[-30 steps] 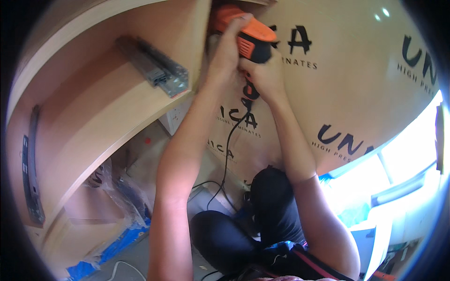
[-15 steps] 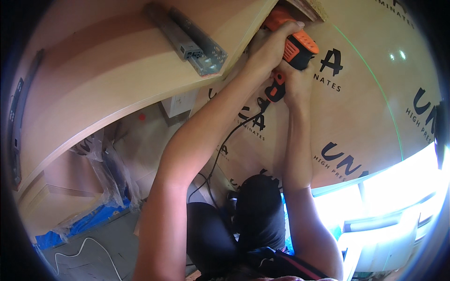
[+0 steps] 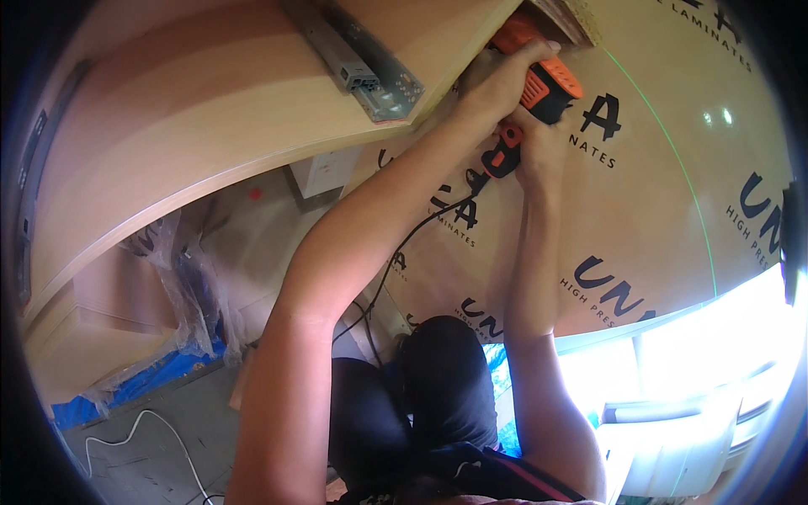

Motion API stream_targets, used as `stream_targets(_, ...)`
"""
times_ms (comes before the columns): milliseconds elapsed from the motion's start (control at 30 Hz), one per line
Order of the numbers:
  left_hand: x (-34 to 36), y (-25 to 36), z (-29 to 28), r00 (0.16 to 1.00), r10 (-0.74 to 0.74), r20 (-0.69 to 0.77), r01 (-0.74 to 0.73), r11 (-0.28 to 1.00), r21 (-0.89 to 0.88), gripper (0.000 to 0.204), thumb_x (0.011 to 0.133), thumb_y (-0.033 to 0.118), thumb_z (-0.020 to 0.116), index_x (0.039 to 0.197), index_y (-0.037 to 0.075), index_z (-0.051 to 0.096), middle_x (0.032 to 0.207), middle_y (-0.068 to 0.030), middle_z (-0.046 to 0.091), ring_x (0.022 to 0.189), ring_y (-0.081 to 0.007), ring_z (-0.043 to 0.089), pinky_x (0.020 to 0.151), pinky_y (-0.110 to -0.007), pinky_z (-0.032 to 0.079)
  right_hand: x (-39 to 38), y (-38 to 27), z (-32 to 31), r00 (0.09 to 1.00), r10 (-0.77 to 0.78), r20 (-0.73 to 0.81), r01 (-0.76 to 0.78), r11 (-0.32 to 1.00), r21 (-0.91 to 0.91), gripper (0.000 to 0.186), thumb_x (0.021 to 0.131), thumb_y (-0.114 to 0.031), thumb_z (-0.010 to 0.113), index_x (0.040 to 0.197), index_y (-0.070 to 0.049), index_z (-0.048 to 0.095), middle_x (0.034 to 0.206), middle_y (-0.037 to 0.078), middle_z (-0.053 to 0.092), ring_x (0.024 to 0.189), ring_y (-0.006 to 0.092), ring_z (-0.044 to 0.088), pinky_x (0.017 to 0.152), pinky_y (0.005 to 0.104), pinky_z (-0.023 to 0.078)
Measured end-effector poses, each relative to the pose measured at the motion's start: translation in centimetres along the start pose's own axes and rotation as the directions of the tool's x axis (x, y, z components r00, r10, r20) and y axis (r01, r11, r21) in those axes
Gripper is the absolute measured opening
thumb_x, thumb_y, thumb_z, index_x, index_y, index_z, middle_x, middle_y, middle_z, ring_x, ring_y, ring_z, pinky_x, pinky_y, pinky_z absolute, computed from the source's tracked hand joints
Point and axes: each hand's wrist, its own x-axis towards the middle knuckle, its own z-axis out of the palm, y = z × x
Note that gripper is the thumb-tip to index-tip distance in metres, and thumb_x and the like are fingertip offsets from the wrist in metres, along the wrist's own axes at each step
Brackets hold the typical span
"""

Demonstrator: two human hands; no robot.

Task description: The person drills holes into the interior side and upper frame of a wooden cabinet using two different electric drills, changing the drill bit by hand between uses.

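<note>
An orange and black corded power tool (image 3: 551,88) is up at the narrow opening beside the pale wooden cabinet (image 3: 185,126), its front end hidden inside. My left hand (image 3: 501,84) is closed over the tool's top, thumb along the orange body. My right hand (image 3: 539,143) is wrapped round the lower handle, partly hidden behind the tool. A black cord (image 3: 425,225) runs down from the handle between my forearms. Beside my hands, metal drawer slides (image 3: 383,93) lie against the cabinet's inner face.
A printed protective-sheet panel (image 3: 640,219) fills the right, crossed by a thin green line. At lower left are crumpled clear plastic (image 3: 181,269), blue film (image 3: 160,379) and a white cable (image 3: 139,425) on the grey floor (image 3: 118,450). Bright white objects (image 3: 673,438) stand at lower right, past my knees.
The tool and both my hands sit further right in the picture than a second ago, as the whole view has shifted. A green line now shows on the panel.
</note>
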Motion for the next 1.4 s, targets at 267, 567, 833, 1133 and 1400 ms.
stream_targets(267, 1.1, -1.3, 0.3, 0.988, -0.005, 0.157, 0.024, 0.992, -0.121, 0.047, 0.089, 0.055, 0.068, 0.097, 0.009, 0.07, 0.085, -0.0039, 0.07, 0.071, -0.0127, 0.065, 0.068, -0.028, 0.051, 0.1, 0.0, -0.1, 1.0, -0.023, -0.002, 0.023, 0.996, -0.09, 0.018, 0.076, 0.001, 0.07, 0.093, 0.002, 0.065, 0.075, 0.007, 0.069, 0.061, 0.0152, 0.065, 0.057, 0.0306, 0.051)
stream_targets(567, 1.9, -1.8, 0.8, 0.992, -0.033, 0.121, 0.048, 0.992, -0.12, 0.046, 0.088, 0.053, 0.072, 0.097, 0.008, 0.07, 0.086, -0.0053, 0.071, 0.074, -0.0131, 0.067, 0.072, -0.029, 0.053, 0.0, -0.7, -0.2, 1.0, -0.022, -0.004, 0.021, 0.998, -0.065, 0.018, 0.077, 0.001, 0.071, 0.095, 0.002, 0.066, 0.078, 0.007, 0.069, 0.062, 0.0153, 0.065, 0.058, 0.0306, 0.053)
stream_targets(833, 2.1, -1.1, 0.4, 0.992, 0.01, 0.123, 0.001, 0.996, -0.092, 0.047, 0.088, 0.053, 0.071, 0.096, 0.007, 0.07, 0.087, -0.0062, 0.07, 0.076, -0.0137, 0.067, 0.073, -0.03, 0.053, 0.0, -0.8, 0.9, 1.0, -0.02, 0.01, 0.02, 0.999, -0.029, 0.018, 0.078, 0.0, 0.071, 0.095, 0.002, 0.066, 0.079, 0.008, 0.069, 0.063, 0.0161, 0.066, 0.059, 0.0302, 0.054)
stream_targets(1133, 0.2, 0.1, 0.3, 0.985, -0.026, 0.168, 0.046, 0.992, -0.119, 0.049, 0.088, 0.057, 0.07, 0.094, 0.008, 0.07, 0.087, -0.005, 0.07, 0.077, -0.0141, 0.066, 0.075, -0.03, 0.051, 0.1, -0.7, 0.2, 1.0, 0.012, -0.005, -0.012, 0.999, -0.047, 0.017, 0.079, 0.002, 0.069, 0.095, 0.003, 0.066, 0.079, 0.009, 0.069, 0.063, 0.0172, 0.066, 0.059, 0.0312, 0.055)
stream_targets(1400, 1.1, -0.3, 0.3, 0.975, -0.05, 0.218, 0.078, 0.989, -0.125, 0.052, 0.089, 0.061, 0.065, 0.096, 0.01, 0.07, 0.089, -0.0042, 0.07, 0.083, -0.0138, 0.066, 0.081, -0.029, 0.05, 0.3, -1.0, 0.2, 1.0, 0.01, 0.003, -0.01, 0.993, -0.118, 0.018, 0.079, 0.002, 0.07, 0.095, 0.004, 0.066, 0.079, 0.01, 0.07, 0.063, 0.0173, 0.066, 0.059, 0.031, 0.055)
